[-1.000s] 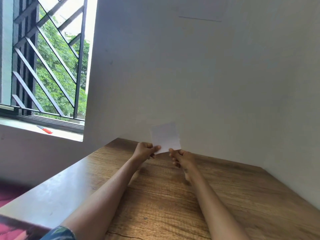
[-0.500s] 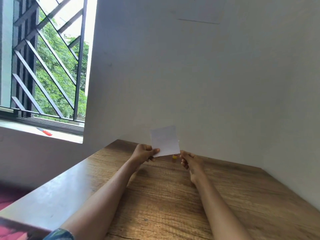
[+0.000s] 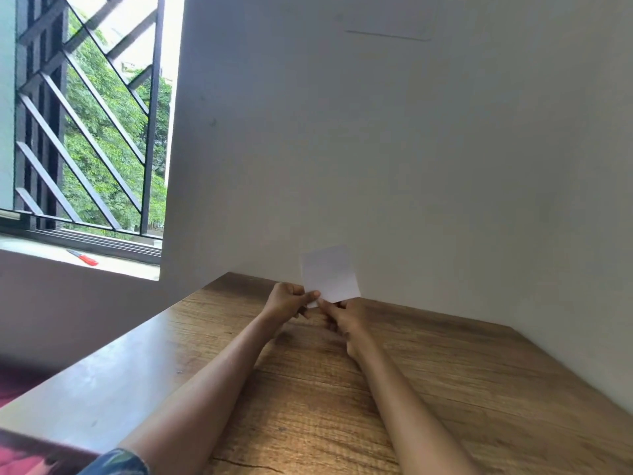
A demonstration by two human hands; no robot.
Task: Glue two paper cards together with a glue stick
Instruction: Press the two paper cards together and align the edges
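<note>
A white paper card [image 3: 329, 274] stands upright above the far end of the wooden table [image 3: 445, 389], close to the wall. My left hand [image 3: 286, 300] pinches its lower left corner between thumb and fingers. My right hand [image 3: 346, 318] pinches the card's bottom edge just beside the left thumb. I cannot tell whether it is one card or two pressed together. No glue stick shows; the hands and card hide the spot behind them.
White walls close the table in at the back and on the right. A barred window [image 3: 89, 132] is at the left, with a red-handled tool [image 3: 84, 258] lying on its sill. The table's left edge drops off toward a red surface.
My right hand let go of the card, drew away to the right, then came back to its bottom edge. A small yellow object seen behind the card half a second ago is hidden now.
</note>
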